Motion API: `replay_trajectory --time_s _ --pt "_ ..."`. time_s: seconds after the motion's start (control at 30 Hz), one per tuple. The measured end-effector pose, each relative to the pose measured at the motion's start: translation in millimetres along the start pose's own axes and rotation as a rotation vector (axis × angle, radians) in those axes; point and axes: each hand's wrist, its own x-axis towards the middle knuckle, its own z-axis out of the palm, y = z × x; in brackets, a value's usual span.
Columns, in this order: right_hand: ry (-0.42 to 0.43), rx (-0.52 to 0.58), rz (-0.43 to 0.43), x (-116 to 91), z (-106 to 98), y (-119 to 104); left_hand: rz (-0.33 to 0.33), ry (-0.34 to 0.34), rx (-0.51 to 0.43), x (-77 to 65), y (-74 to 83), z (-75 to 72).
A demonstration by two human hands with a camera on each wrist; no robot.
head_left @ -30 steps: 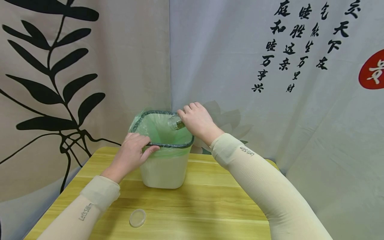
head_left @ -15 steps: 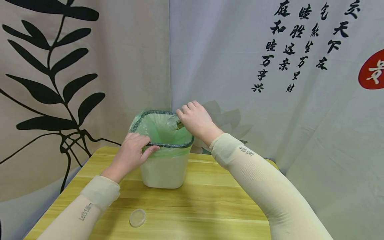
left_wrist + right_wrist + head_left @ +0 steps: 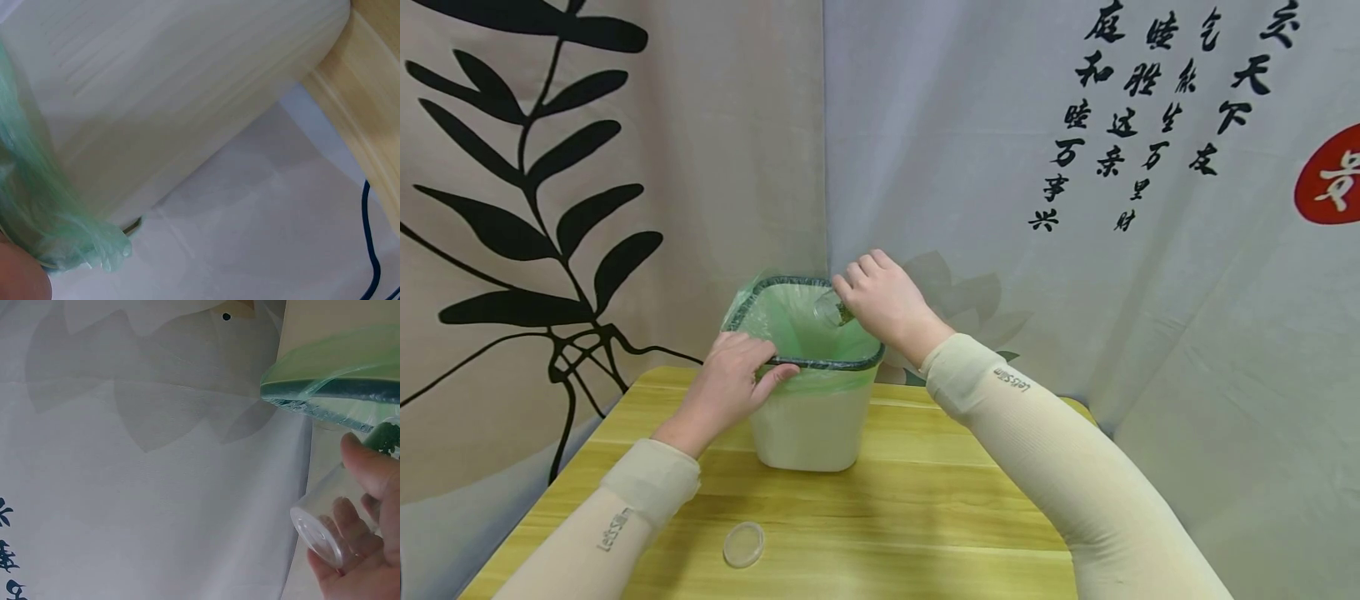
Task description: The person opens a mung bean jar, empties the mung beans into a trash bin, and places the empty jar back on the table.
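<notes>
A cream trash bin [image 3: 811, 429] stands on the table, lined with a thin green plastic bag [image 3: 793, 329] folded over its dark rim. My left hand [image 3: 730, 375] grips the near left of that rim, thumb outside on the bag and fingers over the edge. Above the bin's right side, my right hand [image 3: 887, 304] holds a clear plastic jar [image 3: 319, 534] tipped over, its mouth end pointing into the bin. Dark green bits [image 3: 386, 439] sit toward the jar's mouth in the right wrist view. From the head view, my fingers cover most of the jar.
A clear round lid [image 3: 743, 545] lies on the wooden table [image 3: 940, 500], in front of the bin. Behind the table hang cloth backdrops [image 3: 925, 100], one printed with a black plant, the other with dark characters.
My right hand has shifted slightly left and up with the jar, and less of the green contents shows in the head view. The left hand and bin stay put.
</notes>
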Motion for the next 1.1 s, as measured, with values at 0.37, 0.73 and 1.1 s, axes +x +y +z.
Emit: replay_trajectory --time_s 0.37,0.73,1.1 --pt "0.043 -0.081 -0.038 1.0 -1.8 -2.2 -0.003 -0.012 0.005 -0.3 -0.2 -0.1" --pt "0.066 -0.155 -0.074 3.5 -1.3 -3.0 -0.005 -0.013 0.005 -0.6 0.5 -0.4" --pt "0.242 -0.262 -0.131 3.4 1.1 -3.3 -0.008 -0.016 0.000 -0.4 -0.2 0.2"
